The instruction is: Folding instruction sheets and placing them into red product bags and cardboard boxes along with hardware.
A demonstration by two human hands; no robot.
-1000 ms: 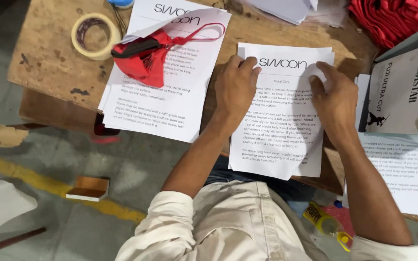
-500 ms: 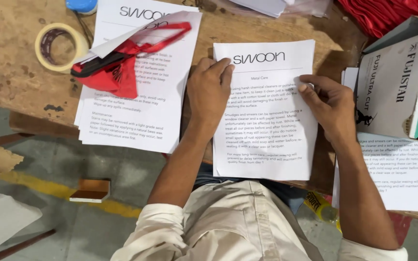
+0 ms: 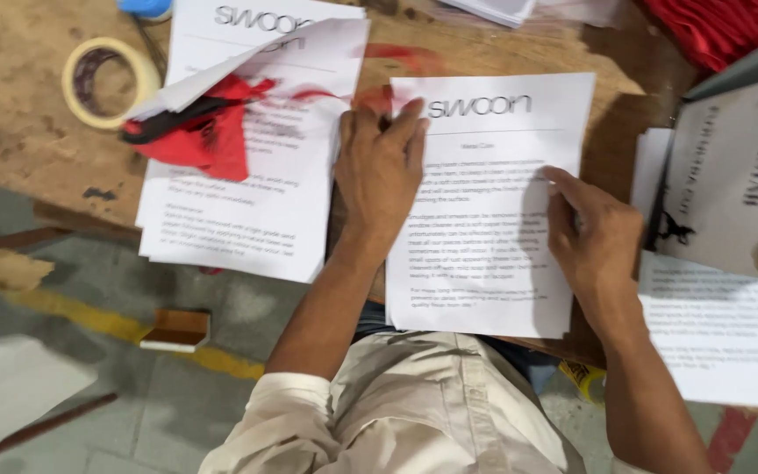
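Note:
A white printed sheet (image 3: pixel 493 254) lies flat on the wooden table (image 3: pixel 28 149) in front of me. My left hand (image 3: pixel 379 171) rests palm down on the sheet's left edge, fingers spread toward its top corner. My right hand (image 3: pixel 594 233) presses on the sheet's right side with fingers curled. To the left lies a stack of printed sheets (image 3: pixel 239 206) with its top page lifted at the corner. On that stack sit red-handled scissors (image 3: pixel 173 123) and a piece of red cloth (image 3: pixel 208 145).
A roll of tape (image 3: pixel 107 79) lies at the table's far left. A grey box (image 3: pixel 730 184) and more printed sheets (image 3: pixel 721 333) are at the right. Red fabric (image 3: pixel 721 26) is piled at the top right. A small wooden block (image 3: pixel 175 329) sits on the floor below.
The sheet lies squarer in front of me. My left hand moved up to its top left corner. The top page of the left stack has lifted over the scissors.

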